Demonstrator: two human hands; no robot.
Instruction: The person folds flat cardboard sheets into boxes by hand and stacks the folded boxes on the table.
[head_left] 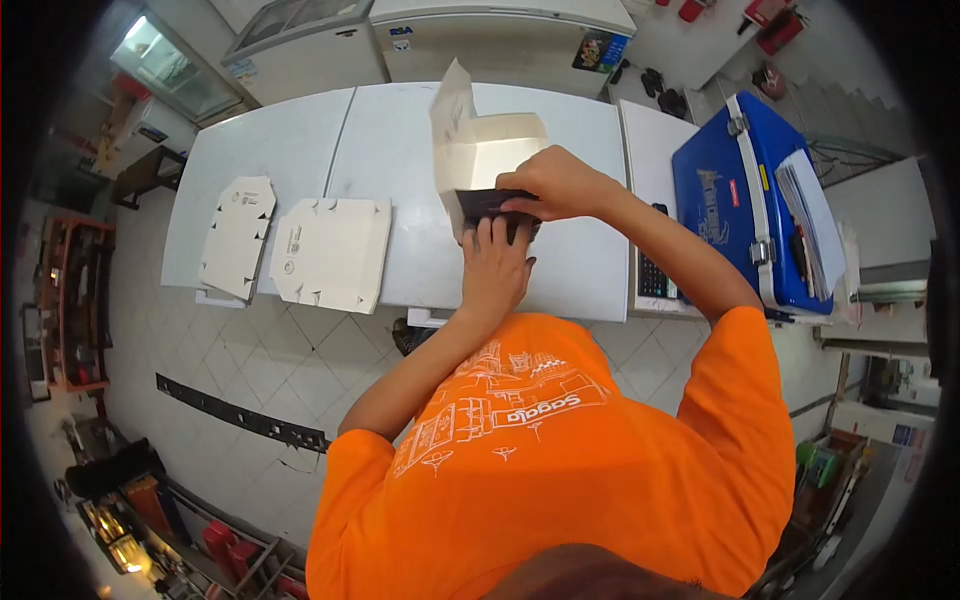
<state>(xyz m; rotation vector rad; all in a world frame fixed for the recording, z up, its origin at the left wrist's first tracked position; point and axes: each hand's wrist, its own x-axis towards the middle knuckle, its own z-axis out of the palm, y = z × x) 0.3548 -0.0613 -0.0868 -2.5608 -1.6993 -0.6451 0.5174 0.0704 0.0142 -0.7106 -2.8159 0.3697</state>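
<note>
A partly folded cardboard box [512, 150] stands on the table with its lid raised on the left side. Its inside is cream, and the wall nearest me is dark. My right hand [560, 184] is closed over the top edge of that dark wall at the right, thumb and fingers pinching it. Against the lower outside of the same wall lies my left hand [494, 268], fingers stretched and somewhat apart. Its fingertips are partly lost in the shadow. To the left lie flat cardboard box blanks [335, 252], with more flat blanks [237, 238] farther left.
The white table [390, 130] spans the space before me. At its right stand a blue cooler box [725, 200] with papers [808, 215] on its side and a dark keypad device [654, 278]. Chest freezers [490, 45] line the far side.
</note>
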